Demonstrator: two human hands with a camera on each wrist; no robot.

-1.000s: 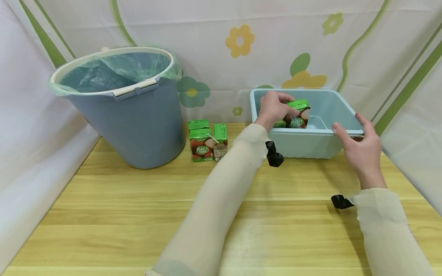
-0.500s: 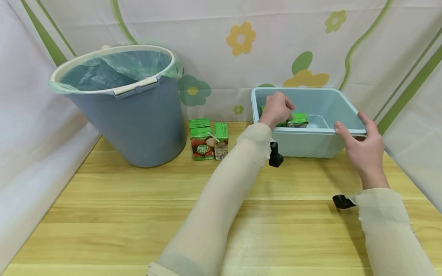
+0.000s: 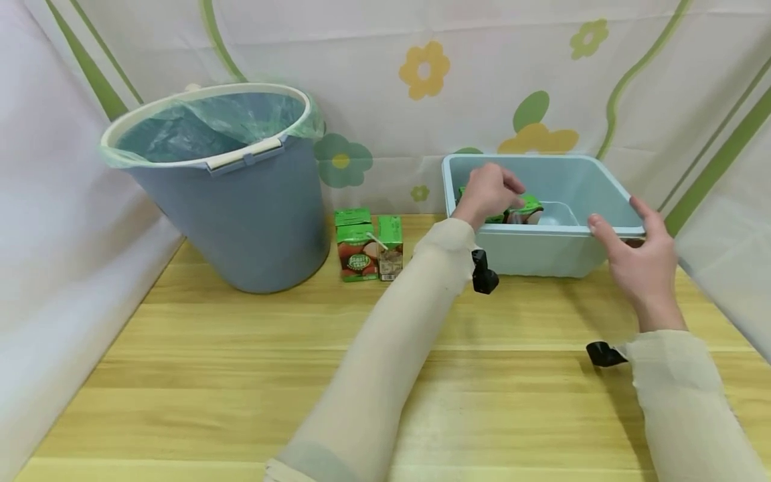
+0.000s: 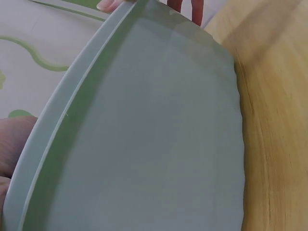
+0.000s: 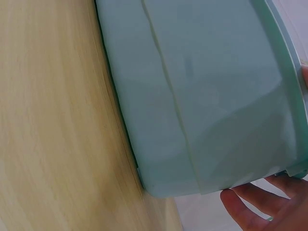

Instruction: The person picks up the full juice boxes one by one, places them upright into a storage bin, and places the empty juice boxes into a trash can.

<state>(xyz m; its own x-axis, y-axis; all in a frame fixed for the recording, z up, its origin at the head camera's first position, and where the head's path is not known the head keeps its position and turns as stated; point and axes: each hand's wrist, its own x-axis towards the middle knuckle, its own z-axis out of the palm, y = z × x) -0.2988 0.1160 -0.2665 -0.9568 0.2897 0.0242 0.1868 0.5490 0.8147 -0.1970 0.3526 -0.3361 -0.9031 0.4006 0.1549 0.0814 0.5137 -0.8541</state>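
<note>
A light blue plastic bin (image 3: pixel 530 251) stands at the back right in the head view, with several green-topped juice boxes (image 3: pixel 527 209) in its left part. My left hand (image 3: pixel 489 191) reaches over its front rim, fingers loosely bent, thumb and index apart beside a tilted juice box. Whether they touch is unclear; the front wall hides the lower part. The right hand (image 3: pixel 647 258) grips the bin's right front corner, thumb on the rim and fingers along the side. In the right wrist view, its fingers (image 5: pixel 257 199) lie against the outer wall.
At the left stands a tall blue-grey bucket (image 3: pixel 235 221) lined with a thin green bag. Several more juice boxes (image 3: pixel 359 258), one with a bent straw (image 3: pixel 377 239), stand between bucket and bin on the wooden table (image 3: pixel 241 375). A flower-print cloth (image 3: pixel 373 80) hangs behind.
The left hand lowered a juice box into the bin, and its fingers have since spread slightly beside it. The right hand has kept its grip on the corner. The head view shifted a little.
</note>
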